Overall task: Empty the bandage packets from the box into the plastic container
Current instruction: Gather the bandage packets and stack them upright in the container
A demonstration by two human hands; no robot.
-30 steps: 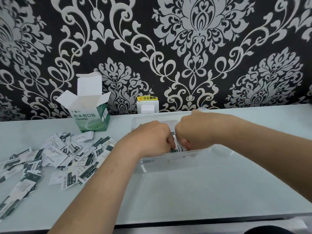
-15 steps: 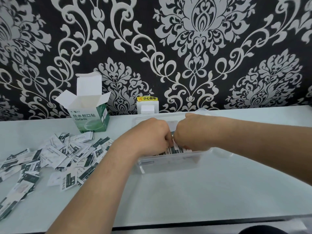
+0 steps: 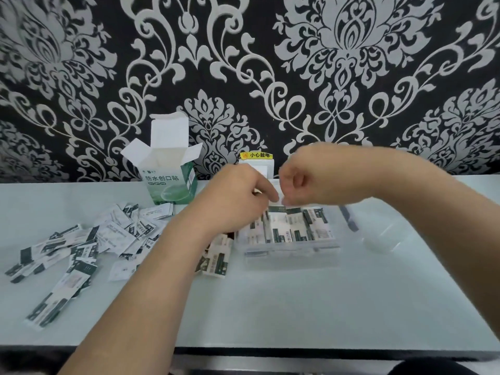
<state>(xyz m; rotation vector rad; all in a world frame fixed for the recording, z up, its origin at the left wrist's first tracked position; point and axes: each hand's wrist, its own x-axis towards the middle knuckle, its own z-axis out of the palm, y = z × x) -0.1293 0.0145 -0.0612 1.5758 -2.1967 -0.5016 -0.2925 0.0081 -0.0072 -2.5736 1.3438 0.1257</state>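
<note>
The left hand point(image 3: 238, 197) and right hand point(image 3: 308, 185) hover knuckle to knuckle just above the far edge of the plastic container point(image 3: 292, 249). Both have their fingers curled inward. Motion blur hides the fingertips, so I cannot tell whether either hand pinches a packet or holds nothing. Both forearms reach in from the near edge of the bench point(image 3: 297, 307), the left slanting up from the lower left and the right coming in from the right.

Directly under the hands, the packed bandage packets point(image 3: 295, 226) lie side by side in the container, with their long axes running mostly away from the person. A small stack point(image 3: 216, 261) sits just beside the container's left wall, below the left wrist. Further left, the loose bandage packets point(image 3: 113, 234) are strewn across the bench at all angles, well apart from the right hand.

The left hand is therefore the nearer one for the next gather, which would be a sweep to the left and down. The opened box point(image 3: 169, 182) stands upright behind that scatter with its flaps raised, and its inside is not visible.
</note>
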